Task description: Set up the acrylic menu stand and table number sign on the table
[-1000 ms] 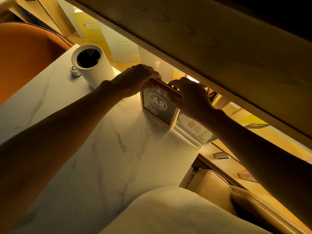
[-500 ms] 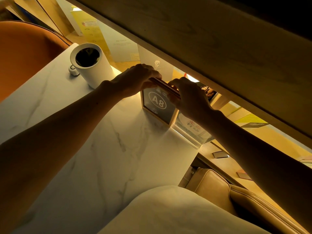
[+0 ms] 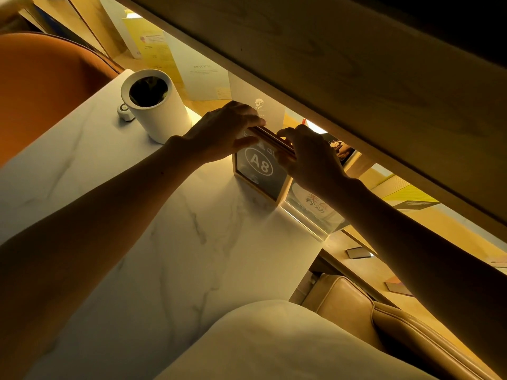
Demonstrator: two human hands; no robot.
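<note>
A wood-framed table number sign reading "A8" stands upright at the far edge of the white marble table. My left hand grips its top left edge and my right hand grips its top right edge. Just right of it, at the table's corner, stands a clear acrylic menu stand with a printed card inside, partly hidden behind my right wrist.
A white cylindrical container with a dark opening stands at the far left, a small white device beside it. A wooden shelf overhangs the table's far edge. Cards lean behind. An orange chair sits left, a tan seat right.
Both hands stay on the sign's top edge. The view has shifted slightly; the sign and the stand have hardly moved.
</note>
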